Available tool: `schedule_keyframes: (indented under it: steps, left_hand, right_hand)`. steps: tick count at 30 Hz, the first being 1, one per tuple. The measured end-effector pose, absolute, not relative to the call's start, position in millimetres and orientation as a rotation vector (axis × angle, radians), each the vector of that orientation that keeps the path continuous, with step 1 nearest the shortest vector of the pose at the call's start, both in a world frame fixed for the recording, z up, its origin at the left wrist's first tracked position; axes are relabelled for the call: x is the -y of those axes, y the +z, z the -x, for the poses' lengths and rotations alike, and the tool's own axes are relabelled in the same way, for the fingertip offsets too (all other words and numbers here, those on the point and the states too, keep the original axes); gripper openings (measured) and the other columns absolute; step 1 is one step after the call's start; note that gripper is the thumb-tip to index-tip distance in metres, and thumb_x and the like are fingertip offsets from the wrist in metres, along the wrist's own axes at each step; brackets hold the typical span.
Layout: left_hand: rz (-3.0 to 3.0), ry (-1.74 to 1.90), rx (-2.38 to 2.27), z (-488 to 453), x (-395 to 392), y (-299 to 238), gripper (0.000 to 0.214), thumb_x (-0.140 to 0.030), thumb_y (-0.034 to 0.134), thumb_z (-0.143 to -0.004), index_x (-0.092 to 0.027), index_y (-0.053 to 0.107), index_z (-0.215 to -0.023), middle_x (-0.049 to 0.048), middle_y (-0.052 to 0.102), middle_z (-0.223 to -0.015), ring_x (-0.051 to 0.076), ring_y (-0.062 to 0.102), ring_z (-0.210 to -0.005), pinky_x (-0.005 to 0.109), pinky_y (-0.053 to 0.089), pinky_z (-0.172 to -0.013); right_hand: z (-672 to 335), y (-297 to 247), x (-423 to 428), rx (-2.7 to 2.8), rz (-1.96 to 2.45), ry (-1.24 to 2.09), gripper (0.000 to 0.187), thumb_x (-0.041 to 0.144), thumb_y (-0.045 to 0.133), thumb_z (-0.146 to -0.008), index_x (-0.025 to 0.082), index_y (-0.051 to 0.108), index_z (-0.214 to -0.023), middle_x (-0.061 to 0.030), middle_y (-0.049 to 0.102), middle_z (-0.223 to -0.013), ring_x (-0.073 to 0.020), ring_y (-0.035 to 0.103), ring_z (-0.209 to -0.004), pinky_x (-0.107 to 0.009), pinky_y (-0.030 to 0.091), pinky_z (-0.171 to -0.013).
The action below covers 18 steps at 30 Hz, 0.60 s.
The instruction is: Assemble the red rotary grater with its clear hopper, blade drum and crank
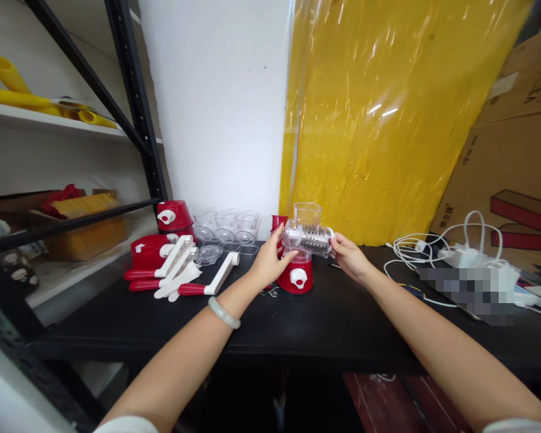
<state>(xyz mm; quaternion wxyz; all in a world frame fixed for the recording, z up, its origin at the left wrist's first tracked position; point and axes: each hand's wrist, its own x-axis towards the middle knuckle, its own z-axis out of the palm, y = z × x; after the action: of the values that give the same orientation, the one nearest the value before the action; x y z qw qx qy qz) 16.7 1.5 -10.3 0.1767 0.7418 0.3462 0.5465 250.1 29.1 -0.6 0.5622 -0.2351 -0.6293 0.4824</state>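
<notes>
A rotary grater stands in front of me, with a red base [296,281] and a clear plastic hopper [307,213] on top. In its clear sideways housing sits a perforated metal grater drum [314,239] with white ends. My left hand [270,260] is closed round the left end of the clear housing, thumb below and fingers behind. On the other side, my right hand [349,258] pinches the right end of the drum; the fingertips' exact hold is partly hidden. Left of my hands lie crank handles [216,279] in white with red grips.
More red bases [151,251] and several clear housings [228,227] stand at the back left of the black table [338,337]. Small screws [273,292] lie by the grater. White cables and a power strip [466,255] lie right. A black-framed shelf [137,90] borders the left.
</notes>
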Motion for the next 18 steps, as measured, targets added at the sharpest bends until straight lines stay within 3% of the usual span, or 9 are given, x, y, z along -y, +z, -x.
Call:
schedule_keyframes:
  steps: [18]
  left_hand:
    - [-2.116, 1.454, -0.855, -9.8, 0.6, -6.4, 0.078, -0.026, 0.063, -0.085, -0.026, 0.022, -0.151, 0.0124, 0.038, -0.15, 0.029, 0.043, -0.134, 0.046, 0.045, -0.105]
  right_hand:
    - [-240.2, -8.5, -15.2, 1.376, 0.509, 1.153, 0.039, 0.052, 0.07, -0.074, 0.021, 0.048, -0.067, 0.004, 0.037, -0.062, -0.0109, 0.028, -0.055, -0.026, 0.025, -0.054]
